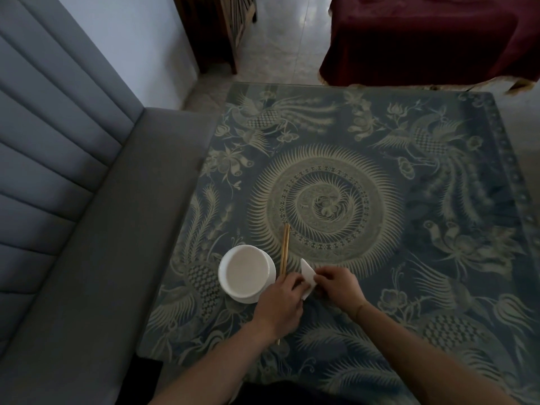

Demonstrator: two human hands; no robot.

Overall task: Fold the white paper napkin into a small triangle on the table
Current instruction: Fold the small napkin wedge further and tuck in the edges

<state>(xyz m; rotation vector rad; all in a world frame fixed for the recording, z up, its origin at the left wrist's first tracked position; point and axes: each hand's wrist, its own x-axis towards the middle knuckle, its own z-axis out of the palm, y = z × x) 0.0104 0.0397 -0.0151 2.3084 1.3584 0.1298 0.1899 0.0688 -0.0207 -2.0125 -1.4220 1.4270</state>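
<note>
Furthest left runs a grey sofa point(87, 229), pushed up against the table point(409, 200) with its blue patterned cloth. Near the table's close edge we see a white bowl point(247, 270) standing on a saucer point(248, 299), and just right of it a pair of chopsticks point(285, 249) lying pointed away from us, their near ends passing under our wrist.

Next comes our left hand point(280, 302), its fingers curled over the near left edge of the napkin point(308, 274). The napkin lies on the table between both hands, already folded small, one white point sticking out toward the far side. Our right hand point(339, 287) holds the other side, fingertips bent down onto the paper; whether they pinch a flap or only press it we cannot tell.

To do this fold well, we judge that the left hand should pin the paper flat while the right brings the edges level, then runs along the crease firmly. Thin paper tears easily, so light pressure serves better.
</note>
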